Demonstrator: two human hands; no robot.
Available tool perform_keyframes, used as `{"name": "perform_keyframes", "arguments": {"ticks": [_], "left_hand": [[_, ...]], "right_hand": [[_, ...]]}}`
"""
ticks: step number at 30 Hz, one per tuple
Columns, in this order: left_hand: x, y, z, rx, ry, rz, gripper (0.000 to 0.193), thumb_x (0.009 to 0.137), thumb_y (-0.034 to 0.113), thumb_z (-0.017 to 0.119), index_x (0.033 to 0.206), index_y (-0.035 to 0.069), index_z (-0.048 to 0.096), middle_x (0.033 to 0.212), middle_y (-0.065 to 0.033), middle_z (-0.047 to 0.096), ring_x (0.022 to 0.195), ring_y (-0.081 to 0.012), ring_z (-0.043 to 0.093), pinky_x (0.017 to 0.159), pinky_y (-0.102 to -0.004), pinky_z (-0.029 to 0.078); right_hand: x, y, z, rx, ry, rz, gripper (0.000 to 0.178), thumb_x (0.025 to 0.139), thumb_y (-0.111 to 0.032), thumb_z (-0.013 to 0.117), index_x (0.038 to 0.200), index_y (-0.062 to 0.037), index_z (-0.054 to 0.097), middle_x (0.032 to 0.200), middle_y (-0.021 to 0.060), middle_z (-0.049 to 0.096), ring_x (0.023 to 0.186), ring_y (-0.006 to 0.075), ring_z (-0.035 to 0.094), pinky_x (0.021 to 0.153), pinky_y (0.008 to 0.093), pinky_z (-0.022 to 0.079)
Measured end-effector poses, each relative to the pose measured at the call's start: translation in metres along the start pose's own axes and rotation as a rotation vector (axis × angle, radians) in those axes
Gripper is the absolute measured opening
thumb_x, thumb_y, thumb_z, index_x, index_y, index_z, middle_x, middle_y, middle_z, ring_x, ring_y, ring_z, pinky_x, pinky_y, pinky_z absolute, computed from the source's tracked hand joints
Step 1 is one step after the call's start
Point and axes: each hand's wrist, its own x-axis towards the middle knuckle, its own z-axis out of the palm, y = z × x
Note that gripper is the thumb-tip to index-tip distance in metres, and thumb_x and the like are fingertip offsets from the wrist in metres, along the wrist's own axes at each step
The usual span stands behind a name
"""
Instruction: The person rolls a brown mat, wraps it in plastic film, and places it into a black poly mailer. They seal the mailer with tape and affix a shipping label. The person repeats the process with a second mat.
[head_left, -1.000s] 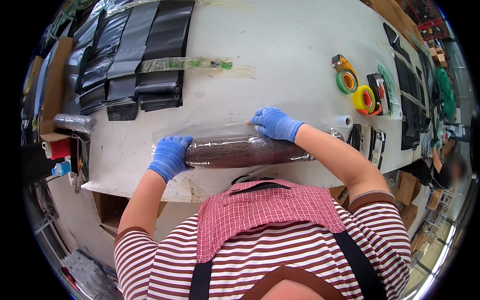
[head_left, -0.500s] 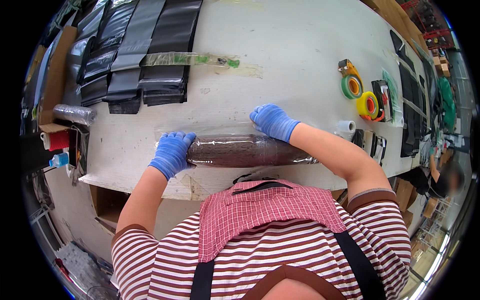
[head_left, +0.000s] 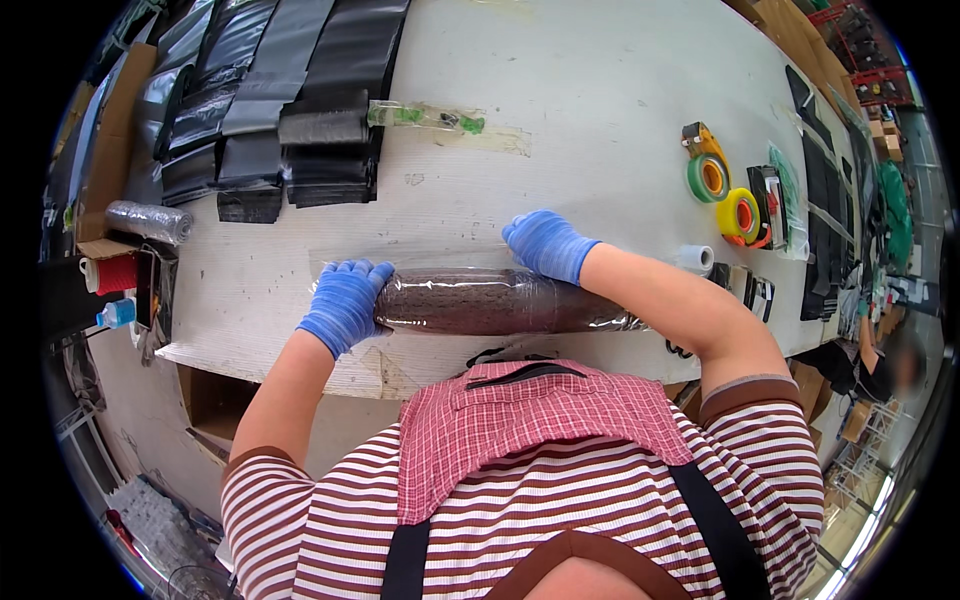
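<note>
A long dark brown roll (head_left: 460, 302) wrapped in shiny clear film lies crosswise at the table's near edge, close to my apron. My left hand (head_left: 343, 305), in a blue knit glove, grips its left end with the thumb along the roll. Over its far side rests my right hand (head_left: 550, 245), gloved alike, with fingers curled closed on the edge of a clear film (head_left: 440, 255). That film stretches thinly over the white table beyond the roll. My right forearm covers part of the roll's right end.
Black plastic bags (head_left: 335, 60) lie in overlapping rows at the far left. To the right are a tape dispenser (head_left: 706, 160), a yellow tape roll (head_left: 738, 215) and a small white roll (head_left: 694, 259). A bubble-wrap roll (head_left: 150, 222) lies at the left edge. Another person (head_left: 870, 350) is at far right.
A black plastic flap among the bags now covers the left part of the clear tape strip. Both my hands and the wrapped roll stay nearly in place.
</note>
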Motion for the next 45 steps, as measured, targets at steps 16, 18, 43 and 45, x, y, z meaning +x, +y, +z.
{"name": "perform_keyframes", "arguments": {"ticks": [16,18,43,45], "left_hand": [[0.002,-0.001,-0.002,0.017,-0.046,-0.010,0.092,0.058,0.048,0.086,0.135,0.016,0.047,0.119,-0.0106,0.058,0.114,-0.0290,0.055,0.104,-0.0432,0.036],[0.003,-0.002,-0.002,0.023,-0.051,-0.008,0.092,0.058,0.048,0.086,0.135,0.016,0.047,0.119,-0.0103,0.057,0.114,-0.0288,0.054,0.104,-0.0433,0.036],[-0.003,-0.002,0.007,0.003,0.044,0.063,0.085,0.059,0.044,0.086,0.131,0.019,0.051,0.117,-0.0074,0.059,0.114,-0.0272,0.054,0.104,-0.0438,0.036],[0.000,-0.001,0.003,0.012,0.047,0.107,0.081,0.060,0.043,0.086,0.129,0.019,0.051,0.117,-0.0067,0.059,0.116,-0.0265,0.054,0.105,-0.0462,0.035]], "right_hand": [[0.003,0.007,0.000,0.095,0.057,0.007,0.014,0.084,-0.010,0.057,0.096,-0.0034,0.061,0.091,0.0175,0.066,0.086,0.0341,0.066,0.076,0.0426,0.053],[0.007,0.005,-0.003,0.065,0.021,0.000,0.013,0.084,-0.008,0.057,0.095,-0.0031,0.062,0.091,0.0180,0.066,0.087,0.0342,0.066,0.076,0.0424,0.053],[-0.245,0.174,-0.187,0.243,1.590,0.756,0.018,0.095,-0.018,0.052,0.097,-0.0036,0.062,0.084,0.0146,0.062,0.076,0.0300,0.059,0.071,0.0394,0.049],[-0.342,0.105,-0.121,0.224,1.603,0.996,0.023,0.098,-0.016,0.048,0.107,0.0016,0.059,0.091,0.0106,0.061,0.078,0.0251,0.057,0.073,0.0345,0.048]]}}
